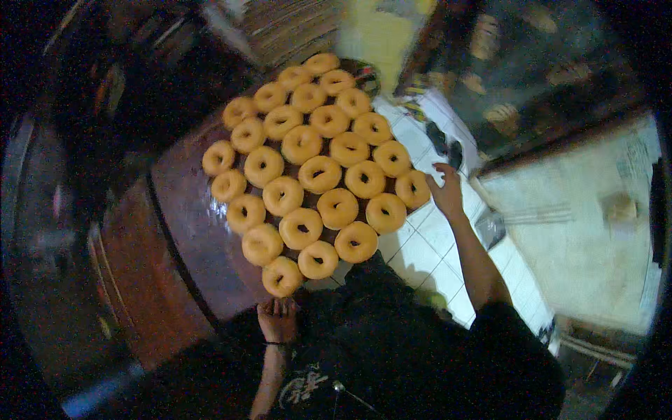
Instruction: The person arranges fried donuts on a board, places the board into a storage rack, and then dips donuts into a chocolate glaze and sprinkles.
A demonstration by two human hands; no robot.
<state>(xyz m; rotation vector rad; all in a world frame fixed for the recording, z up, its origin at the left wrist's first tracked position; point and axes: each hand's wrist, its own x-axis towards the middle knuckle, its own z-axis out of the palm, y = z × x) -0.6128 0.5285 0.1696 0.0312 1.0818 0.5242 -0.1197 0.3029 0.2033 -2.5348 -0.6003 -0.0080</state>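
Observation:
Several golden ring doughnuts [320, 174] lie in rows on a dark tray [272, 222], which they mostly cover. My left hand [277, 320], with a dark band at the wrist, is at the tray's near corner, fingers curled in against its edge below the nearest doughnut. Beside the right corner is my right hand [448, 190], thumb and fingers apart, next to the outermost doughnut on that side. Whether its thumb touches the tray I cannot tell. Nothing shows between the fingers of that hand.
Left of the tray stretches a dark reddish-brown tabletop [203, 238]. White floor tiles [434, 245] show at the right. Beyond them stand a pale board-like surface [581, 231] and a dark rack or tray [539, 77] bearing several blurred pale pieces. A slatted brown stack [290, 28] is at the back.

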